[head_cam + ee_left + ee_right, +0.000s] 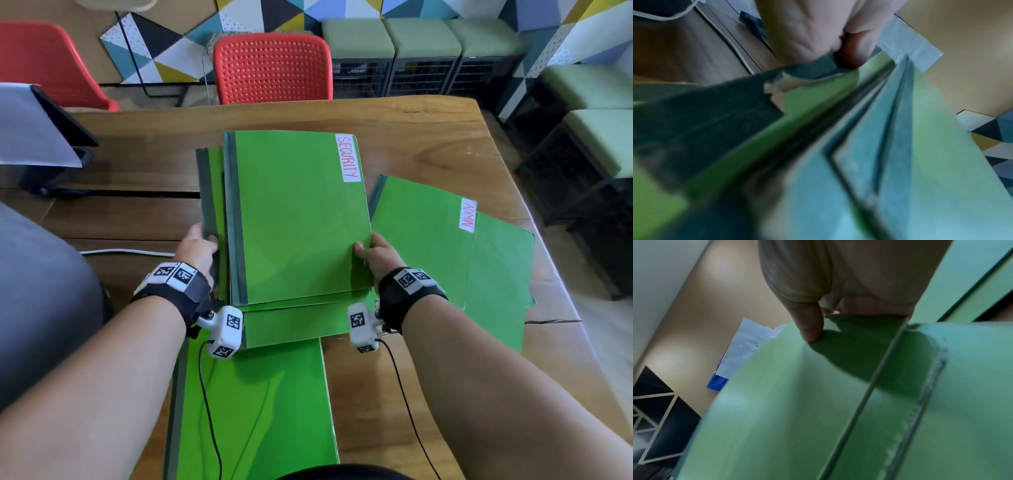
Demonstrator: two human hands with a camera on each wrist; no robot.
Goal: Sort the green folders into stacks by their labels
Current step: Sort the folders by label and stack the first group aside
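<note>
Both hands hold a bundle of green folders above the wooden table. The top folder carries a white label reading SECURITY at its far right corner. The left hand grips the bundle along its dark spine side; in the left wrist view its fingers curl round the dark edge. The right hand pinches the open edge of the top folder, thumb on top, and the right wrist view shows the thumb pressing onto the green cover, which bows under it.

To the right, flat on the table, lies a folder labelled ADMIN, overlapping another green sheet further right. Nearer the person, another green folder lies flat with no label in view, partly under the held bundle.

The folders look like thin card: light, flexible and fairly smooth, so a single one is likely to sag or slide off the bundle if held by one corner only. The spine is probably the stiffest part, and a grip there with a second hand on the open edge should keep the covers closed. The torn paper on one spine in the left wrist view suggests the edges tear easily.

A red chair stands beyond the table.
</note>
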